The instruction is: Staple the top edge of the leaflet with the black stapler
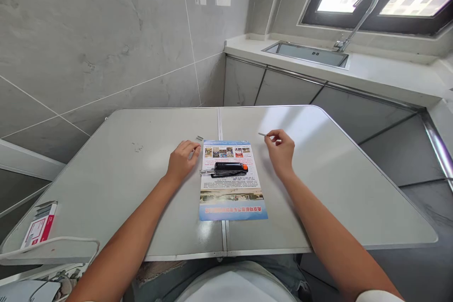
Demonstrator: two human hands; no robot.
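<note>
A black stapler [230, 168] with an orange tip lies across a printed leaflet [231, 205] in the middle of the table, its metal part sticking out to the left. My left hand [182, 159] rests by the leaflet's left edge, fingers loosely bent on the table and holding nothing. Just beyond its fingertips lies a short piece of staple strip [200, 138]. Right of the leaflet, my right hand [281, 151] pinches a thin strip of staples [262, 134] between thumb and fingers, slightly above the table.
On the left, a red-and-white staple box [39, 225] lies near the edge, its end showing staples. A white cable [53, 239] runs over the near left corner. A seam [224, 236] crosses the table. Behind stand a counter with a sink [307, 53] and a faucet [361, 19].
</note>
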